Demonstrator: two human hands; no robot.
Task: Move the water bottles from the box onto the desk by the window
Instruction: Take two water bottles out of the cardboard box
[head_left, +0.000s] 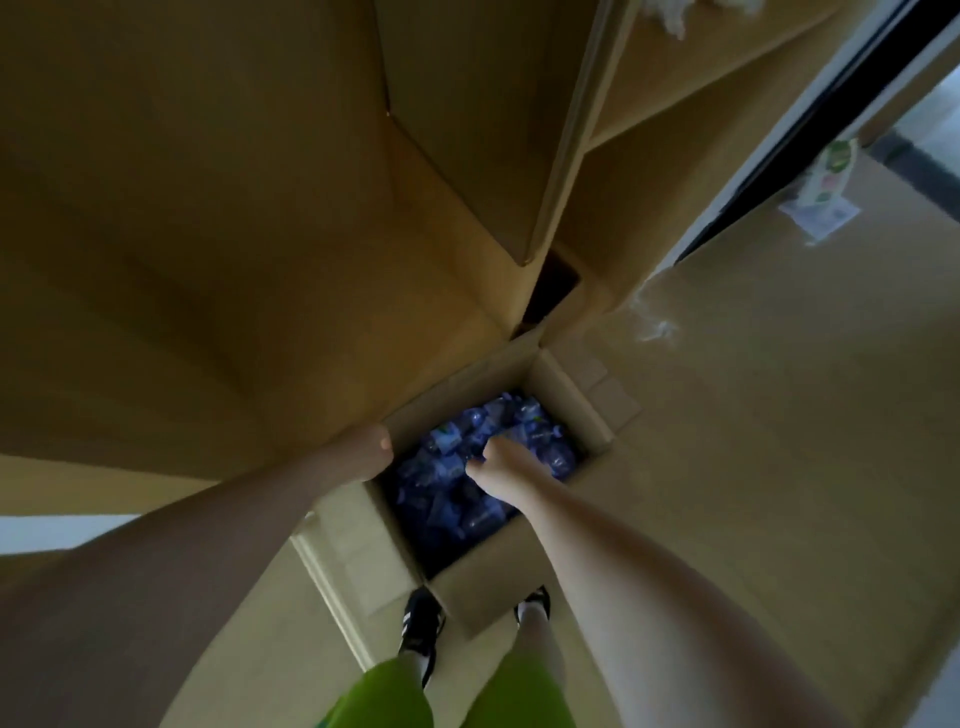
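The right hand (501, 465) is lowered among the water bottles (447, 499) in the box (582, 410), its grasp indiscernible, while a flap (291, 415) is gripped aside by the left hand (371, 449), seemingly for access.

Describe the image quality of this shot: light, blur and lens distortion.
Head view: dim and yellow-tinted, brighter only near the glass door at upper right; the box interior is in deep shadow, so the water bottles read as a blurred blue mass; soft focus throughout, so how the right hand is shaped is hard to tell; wide-angle stretch enlarges the forearms and bends the cardboard edges near the left hand.
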